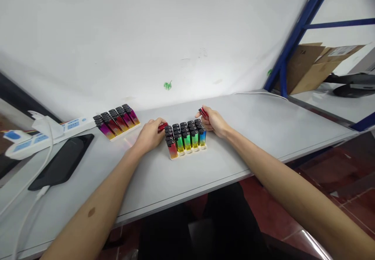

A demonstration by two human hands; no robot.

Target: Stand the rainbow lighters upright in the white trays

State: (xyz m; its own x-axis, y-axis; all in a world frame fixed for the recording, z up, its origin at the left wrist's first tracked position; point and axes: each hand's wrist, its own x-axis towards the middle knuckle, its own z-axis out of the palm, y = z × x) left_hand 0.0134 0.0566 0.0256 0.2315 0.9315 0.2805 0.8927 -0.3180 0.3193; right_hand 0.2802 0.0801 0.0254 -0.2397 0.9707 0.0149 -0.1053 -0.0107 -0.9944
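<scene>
Several lighters with black tops and green, blue and red bodies stand upright in a white tray (187, 152) at the middle of the table. To its left, my left hand (150, 135) is closed on a red lighter (162, 127) lying close beside the standing row. My right hand (216, 121), behind the tray's right end, pinches another red lighter (203, 113), held tilted above the table. A front red lighter (172, 149) fills the tray's near left corner. My fingers partly cover both held lighters.
A second tray of purple and red lighters (117, 123) stands at the back left. Left of it lie a power strip (73, 124) and a black phone (63, 161) with a white cable. Behind the table is a white wall; a blue metal frame (299, 33) rises at right.
</scene>
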